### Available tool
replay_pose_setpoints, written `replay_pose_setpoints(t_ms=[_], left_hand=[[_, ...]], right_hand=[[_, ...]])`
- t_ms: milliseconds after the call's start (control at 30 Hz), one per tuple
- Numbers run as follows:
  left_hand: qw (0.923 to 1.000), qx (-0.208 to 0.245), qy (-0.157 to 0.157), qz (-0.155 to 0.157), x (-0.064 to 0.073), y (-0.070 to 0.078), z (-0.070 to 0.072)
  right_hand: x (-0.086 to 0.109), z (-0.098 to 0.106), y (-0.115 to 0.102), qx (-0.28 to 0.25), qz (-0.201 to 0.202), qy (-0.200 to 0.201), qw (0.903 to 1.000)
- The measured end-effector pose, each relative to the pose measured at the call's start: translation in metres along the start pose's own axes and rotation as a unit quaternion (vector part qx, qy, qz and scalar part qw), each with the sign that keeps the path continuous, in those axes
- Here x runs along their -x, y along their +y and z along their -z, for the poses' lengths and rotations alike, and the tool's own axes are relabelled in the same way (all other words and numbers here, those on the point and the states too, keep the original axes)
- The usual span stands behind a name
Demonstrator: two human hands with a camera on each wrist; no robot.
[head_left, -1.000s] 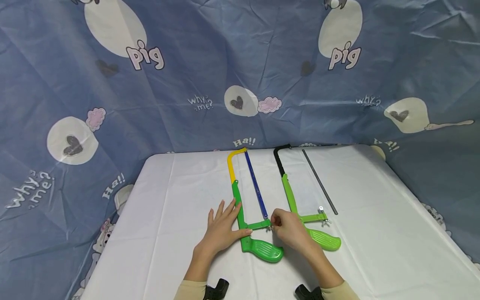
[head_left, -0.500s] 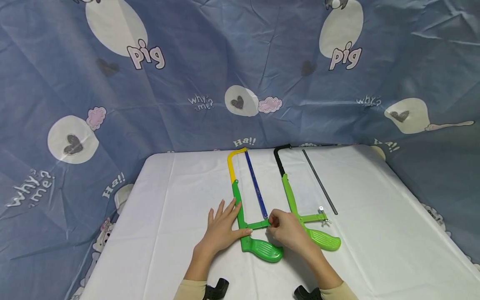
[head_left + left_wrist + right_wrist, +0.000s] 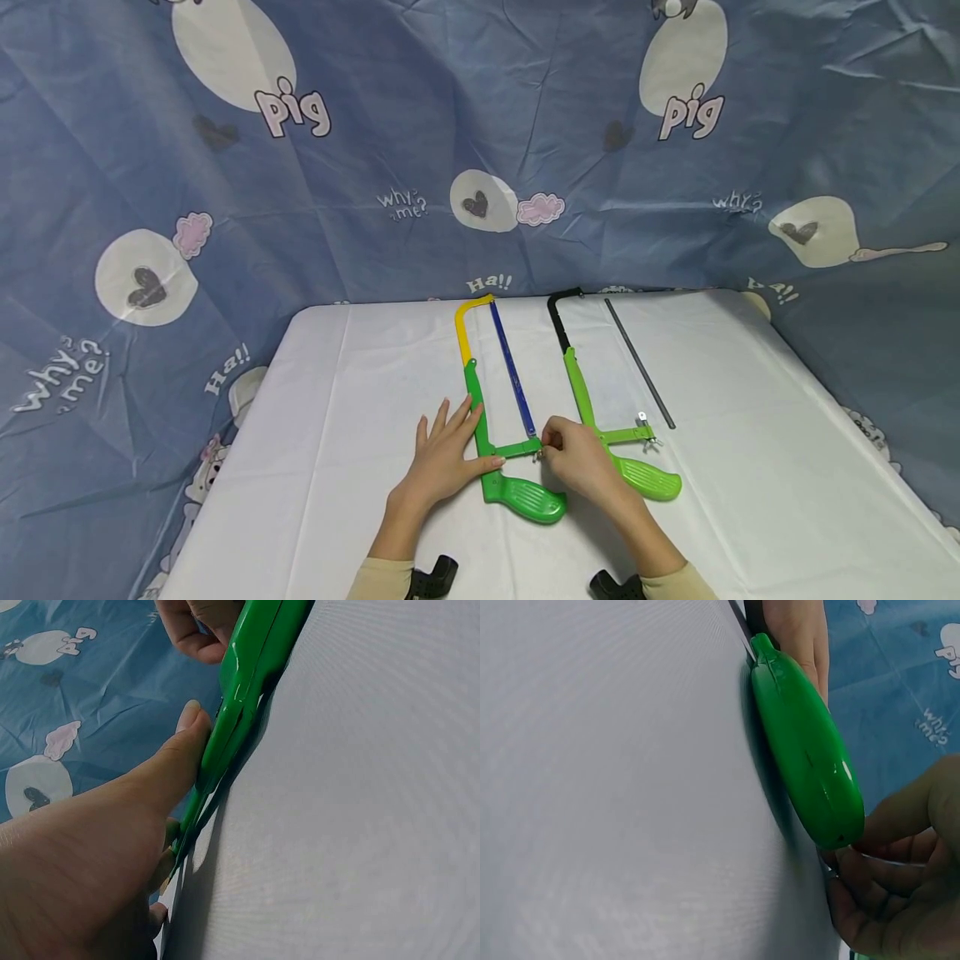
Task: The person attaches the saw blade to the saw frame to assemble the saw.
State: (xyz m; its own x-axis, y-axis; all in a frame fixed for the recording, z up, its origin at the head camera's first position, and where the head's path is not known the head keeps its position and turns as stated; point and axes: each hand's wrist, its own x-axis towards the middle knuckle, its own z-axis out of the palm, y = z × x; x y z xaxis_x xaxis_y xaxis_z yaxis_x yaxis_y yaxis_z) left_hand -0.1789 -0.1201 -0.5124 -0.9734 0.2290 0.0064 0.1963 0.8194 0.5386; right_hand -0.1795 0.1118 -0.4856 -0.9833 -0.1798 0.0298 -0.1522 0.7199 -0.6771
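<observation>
Fingers of the right hand (image 3: 581, 457) curl beside the wing nut (image 3: 537, 457), whether pinching it unclear; the blue hacksaw blade (image 3: 512, 368) runs far and left from there; the left hand (image 3: 442, 460), fingers spread, rests on the green frame (image 3: 481, 435).

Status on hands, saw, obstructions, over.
Left hand resting on yellow-tipped saw. Right hand apparently pinching its wing nut. Lime saw close alongside; may obstruct.

Right hand (image 3: 581, 457) fingers partly hide the wing nut (image 3: 537, 457). Left hand (image 3: 441, 457) covers part of the green hacksaw (image 3: 482, 435). Blue blade (image 3: 513, 371), grey blade (image 3: 641, 365): edge detail too small to tell. Sleeves (image 3: 382, 578), black wrist mounts (image 3: 433, 578), worktop (image 3: 360, 408) cut off at head view's bottom.
</observation>
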Motion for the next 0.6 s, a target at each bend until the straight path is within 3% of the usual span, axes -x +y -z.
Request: replay_pose_setpoints(t_ms=[600], left_hand=[[1.0, 0.006, 0.003, -0.002, 0.0006, 0.0003, 0.0005]], right_hand=[[-0.0004, -0.002, 0.0025, 0.009, 0.013, -0.007, 0.9998]])
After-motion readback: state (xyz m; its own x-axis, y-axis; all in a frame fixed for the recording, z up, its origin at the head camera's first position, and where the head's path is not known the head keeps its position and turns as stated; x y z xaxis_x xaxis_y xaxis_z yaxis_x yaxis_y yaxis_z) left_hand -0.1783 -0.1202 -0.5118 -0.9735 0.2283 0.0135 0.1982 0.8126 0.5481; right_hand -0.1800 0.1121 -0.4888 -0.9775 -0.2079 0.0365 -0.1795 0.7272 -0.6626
